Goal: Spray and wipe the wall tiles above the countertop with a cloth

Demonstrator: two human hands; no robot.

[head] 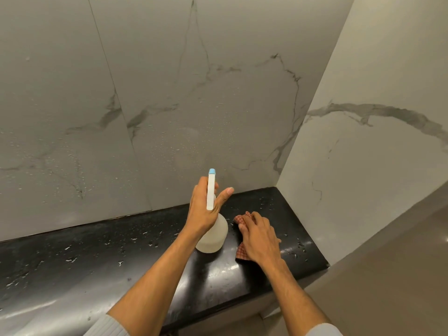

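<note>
My left hand [206, 209] grips the neck of a white spray bottle [214, 235] with a blue nozzle tip, its thumb sticking out to the right. The nozzle points at the marble-patterned wall tiles [184, 112], which carry fine droplets low down. The bottle's base hangs just over the black countertop [109, 258]; whether it touches is unclear. My right hand [260, 236] lies palm down on a red checked cloth [241, 253] on the countertop, right of the bottle. Most of the cloth is hidden under the hand.
Water drops are scattered over the black countertop. A side wall [363, 141] of the same marble tile closes the corner on the right. The counter's rounded front edge [218, 294] runs below my forearms.
</note>
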